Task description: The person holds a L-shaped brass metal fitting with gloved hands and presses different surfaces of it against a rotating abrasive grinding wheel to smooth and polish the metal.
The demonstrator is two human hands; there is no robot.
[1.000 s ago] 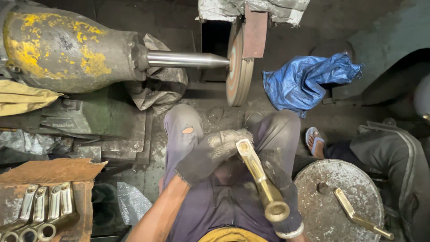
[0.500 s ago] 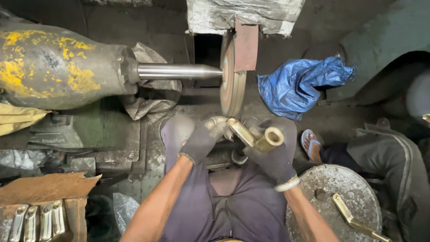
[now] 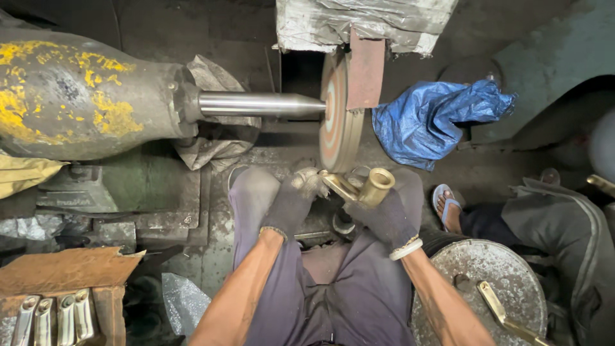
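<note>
the brass fitting point(image 3: 360, 187) is held just below the rim of the buffing wheel point(image 3: 337, 122), pinched in the gloved fingers of the left hand point(image 3: 291, 204) and right hand point(image 3: 384, 218). a firm two-handed grip is judged needed, with light, even pressure, and glove cuffs kept off the spindle point(image 3: 256, 104).

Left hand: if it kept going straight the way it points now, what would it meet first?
Most likely the polishing wheel. The gloved left hand points up toward its lower rim, gripping the brass piece with the right hand. Depth is uncertain.

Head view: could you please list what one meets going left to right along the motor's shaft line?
Yellow-stained motor → steel shaft → buffing wheel → blue plastic sheet.
</note>
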